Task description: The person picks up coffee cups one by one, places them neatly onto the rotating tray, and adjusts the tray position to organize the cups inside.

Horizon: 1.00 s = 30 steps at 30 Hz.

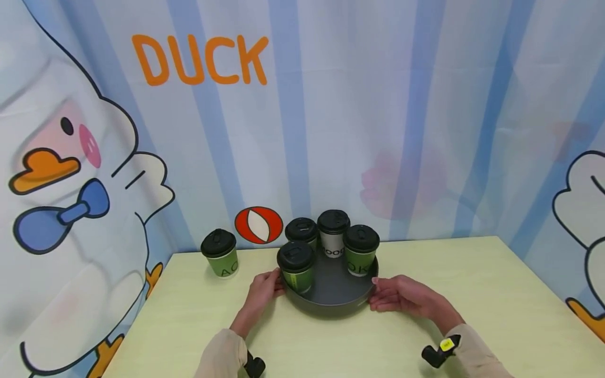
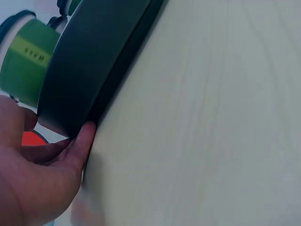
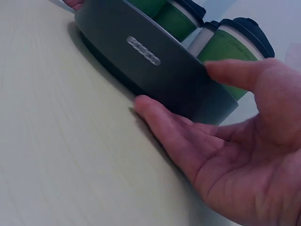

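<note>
In the head view, a dark grey round tray (image 1: pixel 328 286) with a raised rim carries several lidded paper cups. A green cup (image 1: pixel 299 278) stands near its left edge, with another black-lidded cup (image 1: pixel 301 230) behind. A white cup (image 1: pixel 333 242) is at the back and a green cup (image 1: pixel 360 257) at the right. My left hand (image 1: pixel 263 294) grips the tray's left side, thumb by the rim and fingers at the base in the left wrist view. My right hand (image 1: pixel 402 296) holds the opposite side, thumb at the rim (image 3: pixel 203 66), fingertips low against the wall.
Another green cup (image 1: pixel 223 258) with a black lid stands on the pale table (image 1: pixel 449 273), left of the tray. Behind the table hangs a striped blue-and-white curtain (image 1: pixel 331 105) with duck drawings. A red-and-white oval (image 1: pixel 258 224) shows at the table's back edge.
</note>
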Motion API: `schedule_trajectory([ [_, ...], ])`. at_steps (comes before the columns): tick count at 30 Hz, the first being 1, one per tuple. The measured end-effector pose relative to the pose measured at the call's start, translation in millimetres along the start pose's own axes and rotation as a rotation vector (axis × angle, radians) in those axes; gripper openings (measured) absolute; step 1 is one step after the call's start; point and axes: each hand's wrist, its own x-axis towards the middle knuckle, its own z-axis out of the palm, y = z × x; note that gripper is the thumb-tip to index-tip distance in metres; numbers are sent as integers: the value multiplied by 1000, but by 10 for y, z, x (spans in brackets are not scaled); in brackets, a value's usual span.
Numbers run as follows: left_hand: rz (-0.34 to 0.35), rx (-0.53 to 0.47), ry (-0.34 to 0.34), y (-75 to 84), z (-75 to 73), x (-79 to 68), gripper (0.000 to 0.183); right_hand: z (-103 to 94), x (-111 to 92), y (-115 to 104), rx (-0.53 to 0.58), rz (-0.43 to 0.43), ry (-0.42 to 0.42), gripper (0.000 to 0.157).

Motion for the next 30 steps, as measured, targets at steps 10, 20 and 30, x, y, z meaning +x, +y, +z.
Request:
schedule_trajectory([
  [10,-19,9,8,5,10,12,48,117,-18,-13,4,-48,61,44],
  [20,-23,32,0,-8,5,0,50,109,-33,-10,4,-29,42,46],
  [30,-5,56,-7,-21,-24,6,49,97,-41,-11,50,-23,43,54],
])
